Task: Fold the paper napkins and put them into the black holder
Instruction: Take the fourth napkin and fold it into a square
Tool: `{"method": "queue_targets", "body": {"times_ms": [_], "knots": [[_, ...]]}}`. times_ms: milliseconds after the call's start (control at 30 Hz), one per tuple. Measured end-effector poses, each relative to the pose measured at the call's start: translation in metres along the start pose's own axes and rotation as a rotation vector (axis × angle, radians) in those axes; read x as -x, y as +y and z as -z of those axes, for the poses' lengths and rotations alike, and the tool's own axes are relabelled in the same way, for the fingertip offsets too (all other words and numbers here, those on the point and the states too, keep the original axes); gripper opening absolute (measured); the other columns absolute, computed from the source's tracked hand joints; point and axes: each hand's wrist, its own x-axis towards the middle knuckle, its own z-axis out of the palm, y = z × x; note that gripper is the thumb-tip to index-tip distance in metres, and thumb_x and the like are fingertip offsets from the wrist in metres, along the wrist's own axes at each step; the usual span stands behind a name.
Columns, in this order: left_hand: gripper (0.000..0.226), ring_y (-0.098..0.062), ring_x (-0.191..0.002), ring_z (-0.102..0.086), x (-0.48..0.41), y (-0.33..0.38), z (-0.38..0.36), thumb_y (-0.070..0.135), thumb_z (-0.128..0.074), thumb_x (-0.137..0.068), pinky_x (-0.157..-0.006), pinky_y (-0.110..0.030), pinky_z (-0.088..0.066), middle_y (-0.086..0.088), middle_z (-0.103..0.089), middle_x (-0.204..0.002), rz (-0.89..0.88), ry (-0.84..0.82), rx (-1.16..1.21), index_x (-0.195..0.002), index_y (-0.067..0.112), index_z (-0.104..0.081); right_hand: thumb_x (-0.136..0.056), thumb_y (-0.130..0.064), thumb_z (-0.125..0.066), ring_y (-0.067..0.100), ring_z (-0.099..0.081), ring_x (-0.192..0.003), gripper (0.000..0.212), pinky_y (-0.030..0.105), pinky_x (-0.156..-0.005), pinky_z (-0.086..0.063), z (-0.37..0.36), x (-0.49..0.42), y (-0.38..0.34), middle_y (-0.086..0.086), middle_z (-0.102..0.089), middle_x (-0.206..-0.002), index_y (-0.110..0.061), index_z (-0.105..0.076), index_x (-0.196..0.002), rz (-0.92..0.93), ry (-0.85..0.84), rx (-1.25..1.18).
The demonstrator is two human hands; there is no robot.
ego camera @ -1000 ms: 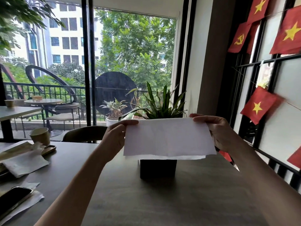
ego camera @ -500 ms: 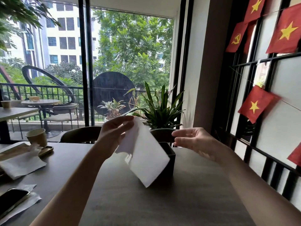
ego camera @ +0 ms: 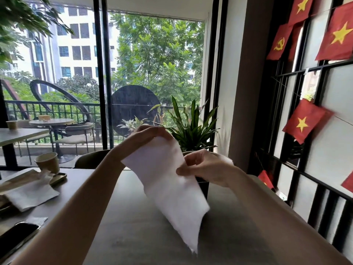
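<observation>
A white paper napkin [ego camera: 172,190] hangs folded in the air above the dark table [ego camera: 133,226], its lower corner pointing down. My left hand [ego camera: 145,138] pinches its top corner. My right hand [ego camera: 204,169] pinches its right edge about a third of the way down. Behind the napkin stands the black holder [ego camera: 204,186]; only its right side shows, the rest is hidden by the paper and my right hand.
At the table's left lie more white napkins [ego camera: 32,194], a paper cup [ego camera: 46,162] on a small tray, and a phone [ego camera: 17,236]. A potted plant [ego camera: 191,129] rises behind the holder. A chair back [ego camera: 89,159] stands at the far edge. Red flags hang at right.
The napkin was held spread wide by both hands, then hung from the left hand alone. Now my right hand has come back and taken hold of its right edge.
</observation>
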Motion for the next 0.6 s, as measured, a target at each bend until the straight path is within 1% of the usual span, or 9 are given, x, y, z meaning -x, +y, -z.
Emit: {"method": "queue_targets", "body": {"times_ms": [67,133,200,233,333,400,467,533,600], "knots": [[0.019,-0.005,-0.063,-0.065,-0.001,0.003,0.002,0.025,-0.061,-0.07,-0.064,-0.015,-0.053,0.007,-0.072,-0.064,0.067,-0.027,0.049,-0.058,0.023,-0.076,-0.06,-0.03,-0.086,0.033,-0.052,-0.085,0.064,0.041,-0.077,-0.042,0.003,0.003,-0.002,0.024,-0.06,-0.096,0.014,-0.061,-0.1,0.006,0.019,-0.013],[0.014,-0.008,-0.066,-0.067,0.003,0.0,0.002,0.028,-0.072,-0.062,-0.063,-0.019,-0.054,0.003,-0.074,-0.074,0.162,-0.021,0.271,-0.072,0.02,-0.077,-0.056,-0.03,-0.086,0.033,-0.055,-0.085,0.065,0.046,-0.083,-0.046,0.009,0.006,-0.004,0.023,-0.062,-0.094,0.014,-0.062,-0.098,0.007,0.058,-0.042],[0.068,-0.015,-0.09,-0.069,0.01,-0.018,0.005,0.053,-0.078,-0.05,-0.074,-0.03,-0.056,-0.001,-0.072,-0.107,0.17,0.019,0.561,-0.11,0.024,-0.068,-0.062,-0.022,-0.081,0.028,-0.064,-0.077,0.042,0.041,-0.08,-0.054,0.016,0.008,-0.005,0.016,-0.069,-0.086,0.006,-0.069,-0.09,0.031,0.108,-0.083],[0.081,-0.02,-0.097,-0.068,0.017,-0.031,0.003,0.065,-0.073,-0.049,-0.079,-0.036,-0.057,-0.002,-0.069,-0.116,0.161,0.055,0.674,-0.12,0.028,-0.063,-0.066,-0.018,-0.079,0.023,-0.067,-0.072,0.03,0.036,-0.075,-0.056,0.019,0.009,-0.007,0.012,-0.071,-0.084,0.001,-0.071,-0.088,0.04,0.132,-0.104],[0.109,-0.026,-0.101,-0.067,0.041,-0.069,-0.021,0.078,-0.071,-0.03,-0.079,-0.045,-0.056,-0.004,-0.069,-0.114,0.264,0.063,0.879,-0.125,0.025,-0.059,-0.067,-0.017,-0.078,0.021,-0.066,-0.07,0.023,0.035,-0.071,-0.056,0.026,0.01,-0.011,0.007,-0.071,-0.081,-0.005,-0.071,-0.086,0.053,0.217,-0.156],[0.133,-0.027,-0.108,-0.062,0.054,-0.09,-0.041,0.074,-0.077,-0.023,-0.08,-0.045,-0.056,-0.005,-0.064,-0.121,0.318,-0.013,0.836,-0.14,0.023,-0.039,-0.07,-0.016,-0.077,0.02,-0.066,-0.067,0.018,0.034,-0.063,-0.057,0.028,0.01,-0.014,0.004,-0.072,-0.077,-0.009,-0.071,-0.085,0.069,0.272,-0.174],[0.13,-0.03,-0.11,-0.062,0.06,-0.09,-0.059,0.056,-0.087,-0.036,-0.079,-0.043,-0.057,-0.009,-0.063,-0.124,0.301,-0.117,0.868,-0.144,0.014,-0.028,-0.076,-0.015,-0.075,0.018,-0.066,-0.062,0.008,0.032,-0.058,-0.057,0.03,0.009,-0.014,0.001,-0.073,-0.073,-0.014,-0.072,-0.083,0.08,0.331,-0.176],[0.094,-0.03,-0.1,-0.068,0.061,-0.08,-0.074,0.032,-0.086,-0.058,-0.077,-0.037,-0.057,-0.017,-0.071,-0.108,0.215,-0.194,0.926,-0.129,-0.007,-0.039,-0.079,-0.01,-0.071,0.017,-0.065,-0.059,0.01,0.031,-0.058,-0.055,0.029,0.007,-0.014,0.003,-0.072,-0.072,-0.019,-0.074,-0.076,0.11,0.373,-0.165],[0.079,-0.021,-0.075,-0.073,0.054,-0.078,-0.073,0.029,-0.095,-0.036,-0.062,-0.03,-0.058,-0.01,-0.075,-0.081,0.238,0.002,0.729,-0.1,-0.003,-0.061,-0.083,-0.004,-0.065,0.019,-0.064,-0.059,0.022,0.029,-0.057,-0.053,0.031,0.007,-0.014,0.004,-0.072,-0.07,-0.021,-0.075,-0.073,0.135,0.355,-0.13]]}}
